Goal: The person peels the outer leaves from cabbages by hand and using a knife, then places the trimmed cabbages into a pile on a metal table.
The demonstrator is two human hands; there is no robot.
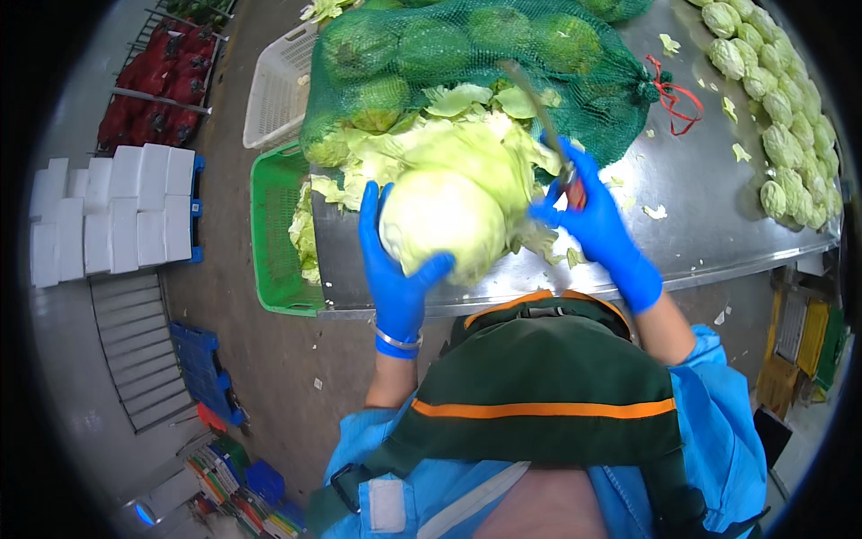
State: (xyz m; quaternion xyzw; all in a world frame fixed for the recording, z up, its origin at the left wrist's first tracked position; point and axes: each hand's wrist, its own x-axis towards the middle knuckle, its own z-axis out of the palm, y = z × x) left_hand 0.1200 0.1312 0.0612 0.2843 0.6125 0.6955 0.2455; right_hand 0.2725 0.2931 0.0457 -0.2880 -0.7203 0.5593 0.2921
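My left hand, in a blue glove, grips a pale green cabbage from its left and near side. The thumb lies across the front of the head. Just right of it, my right hand, also gloved in blue, is closed round the handle of a knife. Its blade points up and away, slightly blurred. Loose outer leaves lie behind and beside the cabbage. Beyond them a green mesh bag full of cabbages, with a red tie, rests on the metal table.
Trimmed cabbages line the table's right side. A green crate with leaves stands by the left edge, a white crate behind it. White boxes, a blue pallet and red mesh sacks are farther left.
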